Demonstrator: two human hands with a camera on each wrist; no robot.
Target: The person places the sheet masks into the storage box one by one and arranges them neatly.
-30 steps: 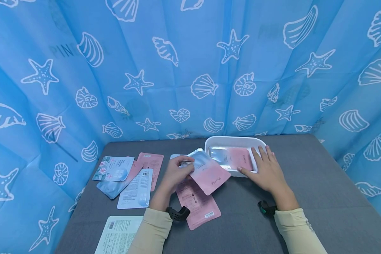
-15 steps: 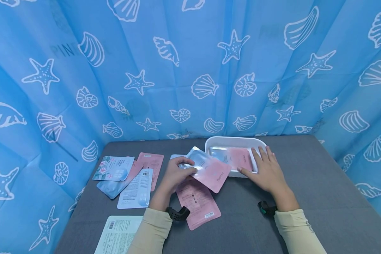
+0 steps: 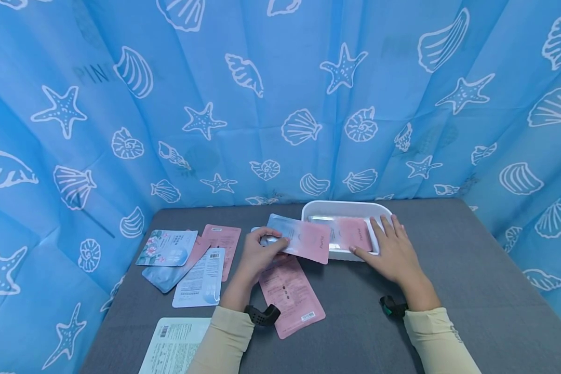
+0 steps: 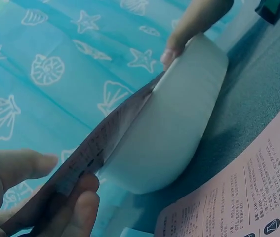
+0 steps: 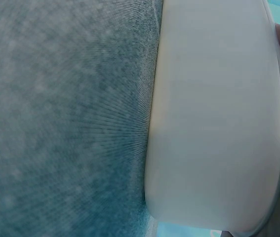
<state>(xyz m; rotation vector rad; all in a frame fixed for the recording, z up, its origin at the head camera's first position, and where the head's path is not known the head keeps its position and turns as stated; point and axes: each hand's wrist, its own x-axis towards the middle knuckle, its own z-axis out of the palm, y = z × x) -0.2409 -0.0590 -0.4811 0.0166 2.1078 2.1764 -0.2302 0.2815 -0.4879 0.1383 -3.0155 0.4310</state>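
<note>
My left hand [image 3: 258, 254] pinches a blue-to-pink sheet mask packet [image 3: 306, 240] by its blue end, between thumb and fingers. The packet's pink end overlaps the left side of a white bin [image 3: 348, 205]. Inside that bin lies a similar packet [image 3: 355, 234], partly covered. In the left wrist view the held packet [image 4: 115, 126] appears almost edge-on beside the bin wall [image 4: 167, 118]. My right hand [image 3: 396, 253] rests on the bin's right end, fingers spread over the rim and thumb at the near corner. The right wrist view is mostly bin wall [image 5: 216, 113].
A pink packet [image 3: 292, 298] lies printed side up below my left hand, with another packet partly hidden beneath the hand. Several blue and pink packets [image 3: 198, 280] overlap at the left. A pale green packet [image 3: 175, 343] lies near the front. A blue curtain [image 3: 271, 114] hangs behind the grey table [image 3: 458, 291].
The held packet has turned anticlockwise, its pink end rising toward the bin, and now lies more level. My right hand and the bin have stayed put.
</note>
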